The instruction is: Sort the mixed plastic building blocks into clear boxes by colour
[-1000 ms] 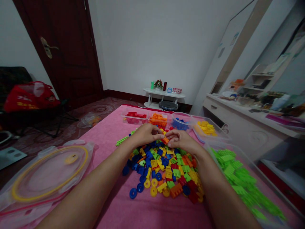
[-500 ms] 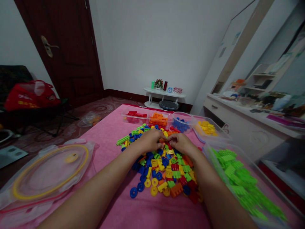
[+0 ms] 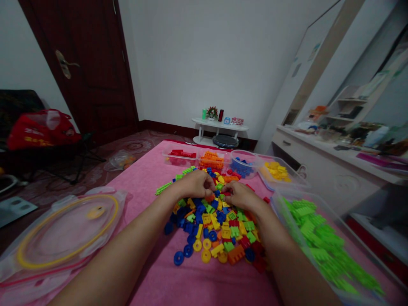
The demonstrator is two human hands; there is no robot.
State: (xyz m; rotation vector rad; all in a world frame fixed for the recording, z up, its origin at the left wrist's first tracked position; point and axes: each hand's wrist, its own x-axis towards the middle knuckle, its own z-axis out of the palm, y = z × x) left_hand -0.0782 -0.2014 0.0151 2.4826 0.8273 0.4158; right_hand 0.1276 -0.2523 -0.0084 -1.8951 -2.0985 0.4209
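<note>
A heap of mixed plastic bricks point(image 3: 219, 225) in blue, yellow, green, red and orange lies on the pink cloth point(image 3: 143, 178). My left hand point(image 3: 194, 185) rests on the far side of the heap with its fingers curled in a pinch. My right hand point(image 3: 237, 194) faces it, fingertips pinched too, almost touching the left. Small bricks sit between the fingertips; which ones are held I cannot make out.
Clear tubs at the back hold red bricks point(image 3: 179, 154), orange bricks point(image 3: 211, 159), blue bricks point(image 3: 242, 163) and yellow bricks point(image 3: 276, 170). A big tub of green bricks point(image 3: 318, 238) stands at my right. A clear zip bag point(image 3: 63, 231) lies at the left. A white dresser point(image 3: 318, 161) runs along the right.
Both hands have sunk a little onto the heap and stayed close together. The orange brick seen between the fingers a second ago no longer shows there.
</note>
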